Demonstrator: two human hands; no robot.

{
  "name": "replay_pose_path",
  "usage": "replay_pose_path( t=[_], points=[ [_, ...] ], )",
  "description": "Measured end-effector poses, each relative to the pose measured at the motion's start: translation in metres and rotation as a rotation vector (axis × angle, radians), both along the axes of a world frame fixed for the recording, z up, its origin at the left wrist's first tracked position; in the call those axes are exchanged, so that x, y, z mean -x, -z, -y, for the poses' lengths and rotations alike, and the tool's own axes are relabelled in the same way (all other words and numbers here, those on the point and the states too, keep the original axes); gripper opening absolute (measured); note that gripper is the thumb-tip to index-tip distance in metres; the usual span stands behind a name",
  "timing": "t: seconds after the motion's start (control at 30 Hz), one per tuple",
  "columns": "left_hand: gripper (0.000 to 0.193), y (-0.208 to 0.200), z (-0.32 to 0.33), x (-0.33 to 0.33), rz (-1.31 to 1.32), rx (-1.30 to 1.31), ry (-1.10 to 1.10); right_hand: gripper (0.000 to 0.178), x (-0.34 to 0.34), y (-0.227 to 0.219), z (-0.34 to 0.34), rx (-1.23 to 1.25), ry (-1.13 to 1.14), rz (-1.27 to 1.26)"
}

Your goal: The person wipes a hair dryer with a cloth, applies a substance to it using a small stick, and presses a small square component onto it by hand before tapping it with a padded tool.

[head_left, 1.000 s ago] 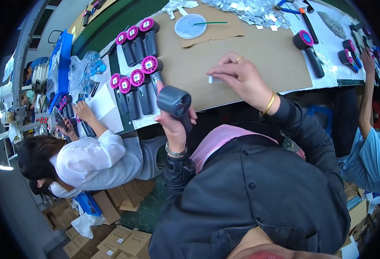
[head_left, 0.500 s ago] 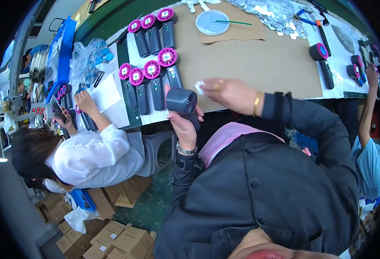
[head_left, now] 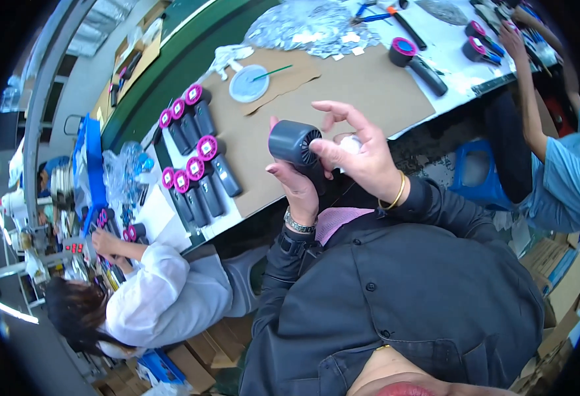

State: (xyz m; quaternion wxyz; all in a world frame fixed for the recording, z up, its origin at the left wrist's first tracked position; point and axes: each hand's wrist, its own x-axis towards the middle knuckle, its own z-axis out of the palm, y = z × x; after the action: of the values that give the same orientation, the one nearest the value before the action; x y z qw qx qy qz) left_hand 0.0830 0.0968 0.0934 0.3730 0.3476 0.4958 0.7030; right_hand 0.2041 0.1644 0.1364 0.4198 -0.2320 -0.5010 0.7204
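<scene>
My left hand (head_left: 298, 188) grips a dark grey hair dryer (head_left: 291, 140) from below, its round barrel lying sideways and its slotted end facing right. Most of its handle is hidden by my fingers. My right hand (head_left: 367, 152) is at that slotted end, the thumb touching or very near it, index finger raised. A small white wad (head_left: 350, 145), perhaps cloth or tissue, is tucked in the right palm. Several similar grey dryers (head_left: 220, 175) with magenta ring ends lie in two rows to the left on the table.
Brown cardboard (head_left: 290, 119) covers the tabletop, with a white tub (head_left: 248, 84) and green stick on it. Behind lies a heap of small silvery pieces (head_left: 309, 26). Another dryer (head_left: 416, 65) lies right. A co-worker in white (head_left: 164, 290) sits left; another person's blue sleeve (head_left: 560, 188) shows right.
My right hand has come in from above the table to the dryer's slotted end, still with the white wad. The view has turned, shifting the table toward the upper left.
</scene>
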Motion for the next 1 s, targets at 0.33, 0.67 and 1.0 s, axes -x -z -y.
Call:
replay_pose_path(
  t=[0.33, 0.67, 1.0],
  points=[
    [0.106, 0.013, -0.011, -0.040, -0.103, -0.018, -0.091, 0.051, -0.041, 0.004, 0.005, -0.020, -0.052, -0.042],
    [0.108, 0.005, -0.008, -0.052, -0.290, 0.046, -0.219, 0.049, -0.045, 0.003, 0.004, 0.242, -0.166, -0.152],
    [0.100, 0.006, -0.012, -0.050, -0.396, -0.036, -0.295, 0.046, -0.041, 0.004, -0.001, 0.319, -0.190, -0.155]
  ],
)
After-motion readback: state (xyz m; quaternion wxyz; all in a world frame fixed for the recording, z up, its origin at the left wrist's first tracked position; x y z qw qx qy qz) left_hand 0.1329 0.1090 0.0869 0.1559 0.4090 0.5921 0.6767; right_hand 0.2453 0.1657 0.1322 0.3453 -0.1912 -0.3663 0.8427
